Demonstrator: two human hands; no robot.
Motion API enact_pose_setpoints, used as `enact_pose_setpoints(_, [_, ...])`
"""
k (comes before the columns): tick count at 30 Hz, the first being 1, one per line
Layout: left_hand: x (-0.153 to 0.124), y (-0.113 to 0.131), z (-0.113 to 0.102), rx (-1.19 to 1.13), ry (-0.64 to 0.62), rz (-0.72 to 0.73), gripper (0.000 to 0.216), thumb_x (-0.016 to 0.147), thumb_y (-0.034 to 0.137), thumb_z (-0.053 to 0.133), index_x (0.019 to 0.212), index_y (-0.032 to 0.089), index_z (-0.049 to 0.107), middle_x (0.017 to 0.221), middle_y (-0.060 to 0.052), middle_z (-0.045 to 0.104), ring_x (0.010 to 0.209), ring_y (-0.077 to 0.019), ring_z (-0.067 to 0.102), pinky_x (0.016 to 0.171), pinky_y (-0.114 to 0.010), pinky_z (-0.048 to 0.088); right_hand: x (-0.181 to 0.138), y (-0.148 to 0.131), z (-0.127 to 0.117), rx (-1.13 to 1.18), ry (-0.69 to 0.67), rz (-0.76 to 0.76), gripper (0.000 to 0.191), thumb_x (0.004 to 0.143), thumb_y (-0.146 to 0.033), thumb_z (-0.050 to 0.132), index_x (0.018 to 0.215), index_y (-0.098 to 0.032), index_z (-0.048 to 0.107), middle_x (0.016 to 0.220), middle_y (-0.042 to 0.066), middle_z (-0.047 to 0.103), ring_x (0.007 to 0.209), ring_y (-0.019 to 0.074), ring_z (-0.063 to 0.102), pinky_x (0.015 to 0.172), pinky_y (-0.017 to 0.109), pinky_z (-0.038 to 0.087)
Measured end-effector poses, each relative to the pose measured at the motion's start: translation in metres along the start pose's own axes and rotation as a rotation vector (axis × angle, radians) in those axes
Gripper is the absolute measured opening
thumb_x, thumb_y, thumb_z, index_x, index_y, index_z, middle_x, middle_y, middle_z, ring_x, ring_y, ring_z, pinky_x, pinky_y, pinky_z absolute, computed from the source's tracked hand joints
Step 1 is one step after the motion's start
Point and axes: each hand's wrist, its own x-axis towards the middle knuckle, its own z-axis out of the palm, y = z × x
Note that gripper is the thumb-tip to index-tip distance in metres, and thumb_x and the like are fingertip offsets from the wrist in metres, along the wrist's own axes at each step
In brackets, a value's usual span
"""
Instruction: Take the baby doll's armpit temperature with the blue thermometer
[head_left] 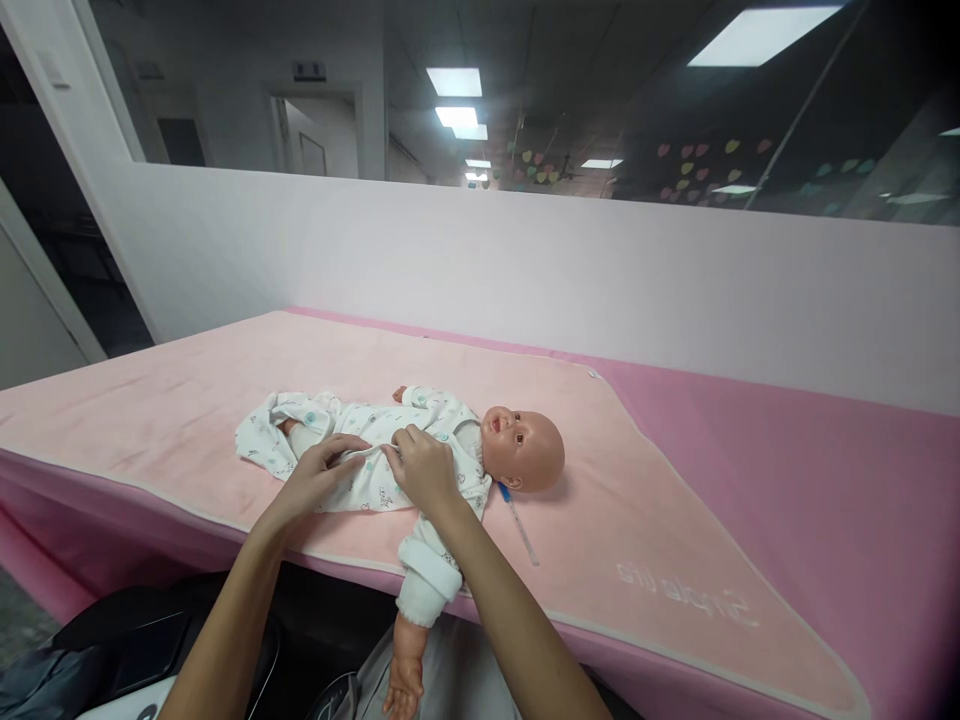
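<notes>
A baby doll (525,450) lies face up on the table, its head to the right. It wears a white printed outfit (375,490) over a white inner layer. My left hand (324,470) pinches the edge of the outfit at the doll's middle. Higher up, near the chest, my right hand (424,470) also has the fabric between thumb and fingers. The doll's near arm hangs over the table edge, its white sleeve (429,575) rolled back and its hand (405,675) bare. Beside the neck rests a thermometer (519,525) with a blue end, its upper tip partly hidden.
A peach mat (187,370) covers most of the table, over a pink cloth (787,430). Behind it stands a white wall (450,260) with a window above. Below the near edge, at lower left, is a dark object (142,640), perhaps a bag or seat.
</notes>
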Motion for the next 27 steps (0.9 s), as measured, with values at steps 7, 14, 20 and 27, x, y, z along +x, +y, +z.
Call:
enact_pose_setpoints(7, [-0.0018, 0.0009, 0.0008, -0.027, 0.017, -0.002, 0.036, 0.075, 0.042, 0.055, 0.103, 0.02, 0.06, 0.101, -0.006, 0.061, 0.094, -0.0215, 0.054, 0.08, -0.03, 0.042, 0.0008, -0.0012, -0.0009, -0.007, -0.018, 0.008, 0.023, 0.091, -0.038, 0.036, 0.087, -0.019, 0.049, 0.082, 0.001, 0.057, 0.072, 0.0116, 0.052, 0.05, 0.023, 0.024])
enact_pose_setpoints(14, [-0.0022, -0.0023, 0.0026, -0.063, 0.044, -0.003, 0.031, 0.074, 0.039, 0.058, 0.098, 0.021, 0.061, 0.104, -0.005, 0.06, 0.099, -0.0207, 0.054, 0.085, -0.032, 0.041, 0.0004, -0.0011, 0.0004, -0.005, 0.001, 0.006, 0.023, 0.09, -0.038, 0.036, 0.086, -0.019, 0.048, 0.081, 0.001, 0.058, 0.07, 0.0113, 0.052, 0.051, 0.023, 0.025])
enact_pose_setpoints(20, [-0.0017, -0.0038, 0.0027, -0.066, 0.065, -0.011, 0.032, 0.072, 0.042, 0.06, 0.094, 0.019, 0.064, 0.106, -0.007, 0.06, 0.101, -0.0223, 0.053, 0.087, -0.033, 0.042, -0.0003, -0.0009, 0.0002, 0.007, 0.021, -0.009, 0.023, 0.091, -0.038, 0.035, 0.085, -0.019, 0.048, 0.08, 0.001, 0.058, 0.07, 0.0109, 0.052, 0.051, 0.023, 0.023])
enact_pose_setpoints(27, [-0.0012, -0.0025, 0.0011, -0.089, 0.047, -0.028, 0.035, 0.071, 0.042, 0.061, 0.097, 0.02, 0.064, 0.107, -0.007, 0.059, 0.101, -0.0228, 0.053, 0.084, -0.032, 0.043, -0.0003, -0.0008, -0.0001, 0.003, 0.023, -0.002, 0.026, 0.091, -0.038, 0.033, 0.085, -0.019, 0.049, 0.079, 0.001, 0.058, 0.067, 0.0107, 0.051, 0.05, 0.023, 0.022])
